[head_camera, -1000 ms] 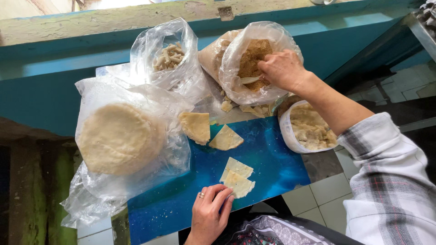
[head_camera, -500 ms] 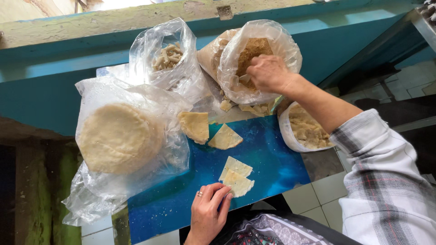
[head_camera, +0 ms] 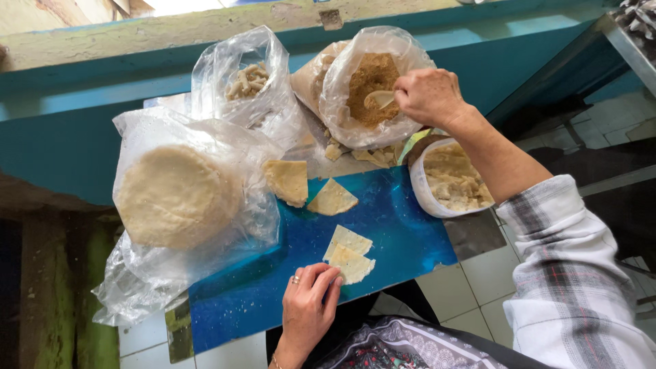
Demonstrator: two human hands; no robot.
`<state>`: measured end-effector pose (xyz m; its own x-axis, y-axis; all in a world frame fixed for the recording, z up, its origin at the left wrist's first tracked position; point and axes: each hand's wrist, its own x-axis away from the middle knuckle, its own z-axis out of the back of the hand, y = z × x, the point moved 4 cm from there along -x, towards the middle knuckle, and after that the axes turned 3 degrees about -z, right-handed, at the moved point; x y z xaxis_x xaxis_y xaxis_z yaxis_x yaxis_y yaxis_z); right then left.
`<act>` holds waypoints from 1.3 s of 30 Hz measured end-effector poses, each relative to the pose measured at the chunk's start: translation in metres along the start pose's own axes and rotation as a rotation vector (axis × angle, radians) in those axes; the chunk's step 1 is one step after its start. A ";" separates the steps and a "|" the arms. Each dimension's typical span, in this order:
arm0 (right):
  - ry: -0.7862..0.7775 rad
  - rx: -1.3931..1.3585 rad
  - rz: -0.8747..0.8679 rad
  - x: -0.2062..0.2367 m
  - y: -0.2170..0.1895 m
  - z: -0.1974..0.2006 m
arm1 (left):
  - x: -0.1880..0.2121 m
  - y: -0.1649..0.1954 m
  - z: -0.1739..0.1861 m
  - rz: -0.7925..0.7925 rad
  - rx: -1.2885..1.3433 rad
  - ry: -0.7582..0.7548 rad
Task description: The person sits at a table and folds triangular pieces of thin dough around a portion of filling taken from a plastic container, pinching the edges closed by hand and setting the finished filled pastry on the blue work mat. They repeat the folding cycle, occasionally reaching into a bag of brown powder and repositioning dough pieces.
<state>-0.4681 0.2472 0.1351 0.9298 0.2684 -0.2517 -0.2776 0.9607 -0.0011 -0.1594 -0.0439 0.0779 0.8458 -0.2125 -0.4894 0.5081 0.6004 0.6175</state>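
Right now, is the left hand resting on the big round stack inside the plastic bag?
No, the left hand presses on the small cut pieces on the blue board, apart from the round stack.

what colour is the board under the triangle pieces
Glossy blue board, clearest in the head view.

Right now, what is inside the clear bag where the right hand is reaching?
The clear bag holds brown crumbly powder. The right hand holds a pale spoon on it. What lies deeper under the powder is covered.
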 end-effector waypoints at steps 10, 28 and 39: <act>-0.025 -0.067 -0.063 0.010 0.010 -0.005 | 0.010 0.011 0.003 -0.020 -0.044 0.026; -0.333 0.127 -0.084 -0.002 -0.021 -0.034 | 0.022 0.015 0.005 -0.036 -0.068 0.057; -0.138 -0.581 -0.142 0.109 -0.026 0.047 | 0.031 0.014 0.008 -0.016 0.073 0.079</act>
<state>-0.3482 0.2552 0.1528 0.9793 0.1847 -0.0824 -0.1987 0.8023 -0.5629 -0.1248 -0.0481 0.0768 0.8232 -0.1584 -0.5453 0.5348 0.5388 0.6509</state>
